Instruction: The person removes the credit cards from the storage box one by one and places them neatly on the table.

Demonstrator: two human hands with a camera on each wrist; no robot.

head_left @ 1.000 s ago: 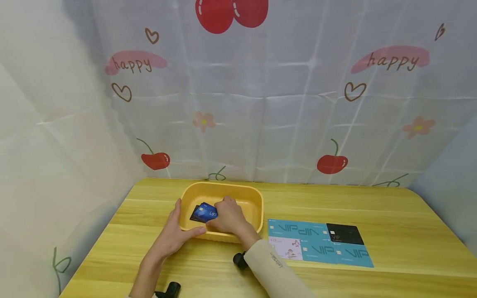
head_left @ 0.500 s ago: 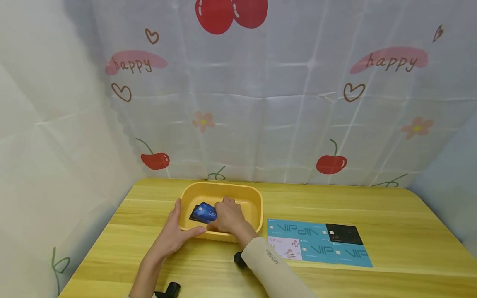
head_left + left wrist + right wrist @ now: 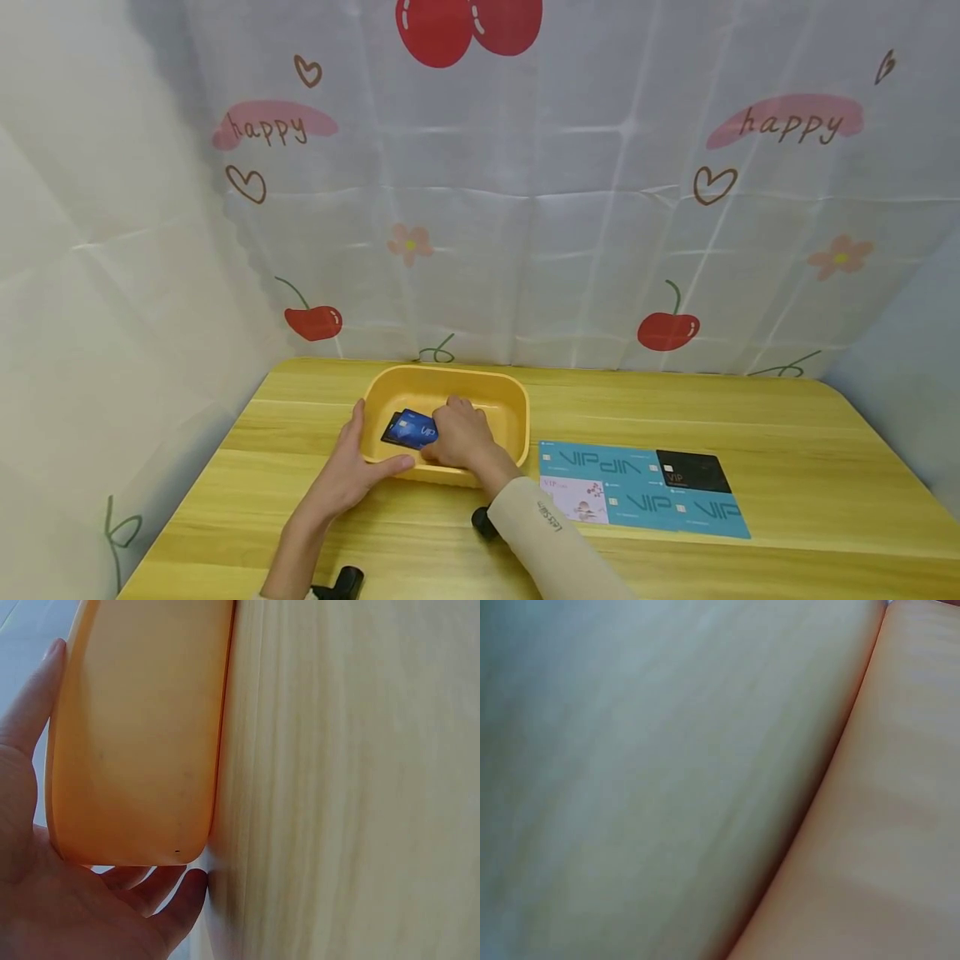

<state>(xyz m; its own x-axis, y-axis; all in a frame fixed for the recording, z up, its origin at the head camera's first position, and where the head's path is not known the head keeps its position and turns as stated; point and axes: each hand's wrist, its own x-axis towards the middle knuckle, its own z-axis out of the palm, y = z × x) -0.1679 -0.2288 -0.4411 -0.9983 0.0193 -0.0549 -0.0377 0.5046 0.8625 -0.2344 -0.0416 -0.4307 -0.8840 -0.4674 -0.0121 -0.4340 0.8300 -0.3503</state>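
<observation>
In the head view, a yellow plastic basin (image 3: 517,417) stands on the wooden table. My left hand (image 3: 347,479) holds its left end, thumb over the front rim and fingers along the side. The left wrist view shows the same left hand (image 3: 67,900) around the end of the basin (image 3: 142,735). Inside lies a blue VIP card (image 3: 412,428), partly over a black card (image 3: 389,430). My right hand (image 3: 459,433) reaches into the basin with curled fingers and pinches the blue card's right edge; its fingertips are hidden. The right wrist view shows only the basin's outer wall (image 3: 870,825) and table.
Right of the basin, several cards lie edge to edge on the table: blue-green VIP cards (image 3: 600,461), a pale pink one (image 3: 573,500) and a black one (image 3: 693,472). A printed cloth (image 3: 525,250) hangs behind the table.
Both hands stay almost in place. The blue card has shifted very slightly under the right hand, and the right thumb has drawn in a little. The basin has not visibly moved.
</observation>
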